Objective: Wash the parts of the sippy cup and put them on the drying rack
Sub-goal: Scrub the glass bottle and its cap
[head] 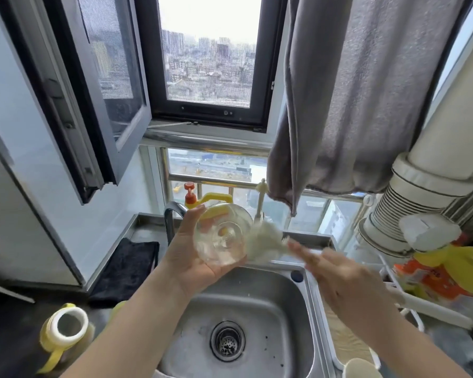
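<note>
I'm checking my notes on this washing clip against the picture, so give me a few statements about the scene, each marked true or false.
1. The left hand holds the clear cup body above the sink. True.
2. The cup body already stands on the drying rack. False: it is in the left hand, over the sink.
3. A yellow handled lid lies on the counter left of the sink. True.
4. The right hand grips the orange pump bottle. False: that bottle stands behind the sink, untouched.
5. A grey towel hangs above. True.
</note>
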